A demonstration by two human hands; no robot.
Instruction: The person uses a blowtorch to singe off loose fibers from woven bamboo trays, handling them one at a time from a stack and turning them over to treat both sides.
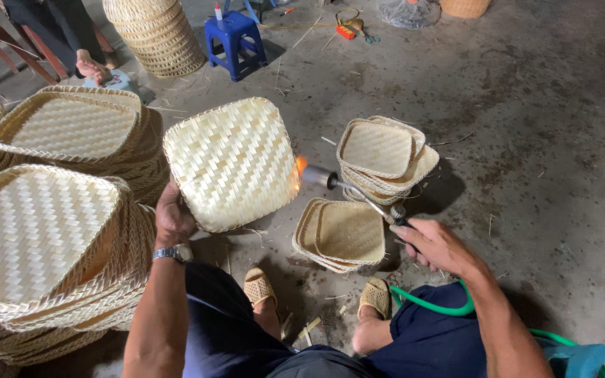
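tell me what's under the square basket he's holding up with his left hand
Below the held woven basket, gripped by the left hand, lies bare concrete floor with loose bamboo strips. The floor directly behind the basket is hidden. The torch flame touches its right edge.

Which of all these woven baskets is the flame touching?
The square pale woven bamboo basket held up by the left hand, bottom facing the camera; the torch flame licks its right edge. The others sit stacked.

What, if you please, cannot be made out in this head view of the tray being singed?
- Woven tray: inner side faces away.
- Left hand: fingers hidden behind the tray.
- Right hand: torch grip covered by the palm.
- Green hose: far end cut off by the frame's corner.
- Seated person: cropped at the top edge.
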